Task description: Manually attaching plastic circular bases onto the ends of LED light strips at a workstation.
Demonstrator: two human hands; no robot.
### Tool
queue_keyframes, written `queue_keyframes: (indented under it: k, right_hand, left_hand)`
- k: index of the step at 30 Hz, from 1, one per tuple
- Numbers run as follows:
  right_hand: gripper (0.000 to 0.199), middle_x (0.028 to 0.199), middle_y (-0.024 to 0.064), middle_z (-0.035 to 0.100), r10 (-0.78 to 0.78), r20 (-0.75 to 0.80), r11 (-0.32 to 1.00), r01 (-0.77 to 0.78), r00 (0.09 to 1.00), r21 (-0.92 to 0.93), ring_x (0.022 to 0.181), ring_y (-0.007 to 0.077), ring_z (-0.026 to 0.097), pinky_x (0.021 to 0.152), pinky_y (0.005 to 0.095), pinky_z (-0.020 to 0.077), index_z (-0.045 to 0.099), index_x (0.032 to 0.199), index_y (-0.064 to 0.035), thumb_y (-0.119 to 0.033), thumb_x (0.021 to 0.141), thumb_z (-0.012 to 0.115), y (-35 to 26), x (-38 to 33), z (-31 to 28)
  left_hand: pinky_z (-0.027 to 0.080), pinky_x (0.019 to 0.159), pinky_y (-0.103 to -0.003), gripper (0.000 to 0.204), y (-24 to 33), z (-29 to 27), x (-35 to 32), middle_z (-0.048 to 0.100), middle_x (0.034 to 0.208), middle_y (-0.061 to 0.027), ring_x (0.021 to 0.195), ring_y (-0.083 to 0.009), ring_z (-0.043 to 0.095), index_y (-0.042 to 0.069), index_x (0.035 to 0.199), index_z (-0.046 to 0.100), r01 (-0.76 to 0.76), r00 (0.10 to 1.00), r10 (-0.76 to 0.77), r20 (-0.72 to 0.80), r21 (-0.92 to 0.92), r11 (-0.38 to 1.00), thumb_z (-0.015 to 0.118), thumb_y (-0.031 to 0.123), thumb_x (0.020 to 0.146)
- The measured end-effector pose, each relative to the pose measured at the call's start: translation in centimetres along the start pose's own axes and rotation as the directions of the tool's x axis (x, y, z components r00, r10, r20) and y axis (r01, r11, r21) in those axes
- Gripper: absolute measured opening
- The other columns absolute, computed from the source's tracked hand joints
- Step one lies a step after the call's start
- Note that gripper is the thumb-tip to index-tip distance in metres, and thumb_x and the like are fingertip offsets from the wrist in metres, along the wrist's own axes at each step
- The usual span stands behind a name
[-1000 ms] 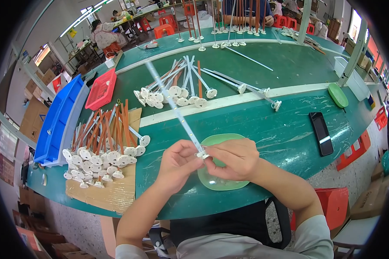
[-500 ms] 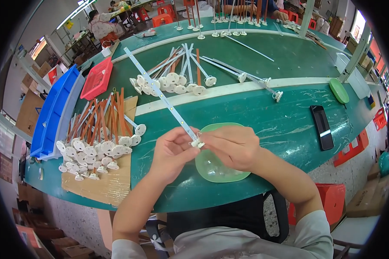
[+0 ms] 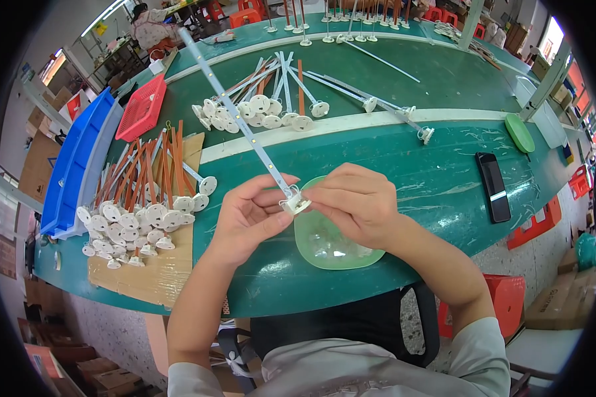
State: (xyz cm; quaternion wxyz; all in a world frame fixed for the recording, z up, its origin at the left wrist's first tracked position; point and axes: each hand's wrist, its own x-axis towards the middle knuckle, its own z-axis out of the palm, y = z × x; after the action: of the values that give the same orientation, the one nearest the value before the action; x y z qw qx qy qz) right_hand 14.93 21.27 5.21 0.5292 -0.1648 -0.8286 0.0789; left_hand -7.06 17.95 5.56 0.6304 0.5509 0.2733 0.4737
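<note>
My left hand (image 3: 248,215) is closed around the lower end of an LED light strip (image 3: 235,112), a long pale bar with small yellow dots slanting up to the far left. At its lower end sits a white plastic base (image 3: 295,204) with thin white wires looping out. My right hand (image 3: 357,202) pinches the base's right side between thumb and fingers; what lies exactly under the fingertips is hidden. Just beneath both hands stands a light green bowl (image 3: 331,255) with small clear pieces in it, partly covered by my right hand.
On cardboard (image 3: 179,278) at left lie several strips with round white bases (image 3: 129,221). Beyond are a blue tray (image 3: 76,165), a red basket (image 3: 142,109) and another pile of strips (image 3: 271,106). A phone (image 3: 493,187) and small green dish (image 3: 520,132) lie right.
The strip and both hands sit slightly farther left and up in the picture. The white base has turned, showing more of its open side. The whole view has shifted a little.
</note>
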Motion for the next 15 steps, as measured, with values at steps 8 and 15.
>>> queue_keyframes:
  k: [8,15]
  right_hand:
    - [0.015,0.079,0.0093,0.068,0.199,0.169,0.979,-0.189,0.965,-0.074,0.071,0.0269,0.065,0.064,0.0362,0.0534,0.071,0.09,-0.0033,-0.007,0.076,0.075,0.1,-0.3,-0.2]
    - [0.017,0.093,0.0097,0.068,0.196,0.608,0.981,-0.161,0.769,-0.112,0.088,0.0264,0.065,0.078,0.039,0.0536,0.072,0.089,-0.0042,-0.016,0.077,0.075,0.4,-0.8,-0.8]
  left_hand:
    - [0.054,0.093,-0.039,0.048,-0.7,0.1,-0.1,0.068,0.114,-0.0175,0.103,-0.0244,0.067,-0.001,0.128,0.053,-0.062,0.977,0.083,-0.194,0.112,0.992,0.074,0.003,0.084]
    - [0.053,0.088,-0.028,0.046,-0.8,0.3,0.3,0.069,0.111,-0.0135,0.099,-0.0147,0.066,-0.001,0.126,0.056,-0.06,0.974,0.076,-0.215,0.077,0.995,0.073,-0.006,0.083]
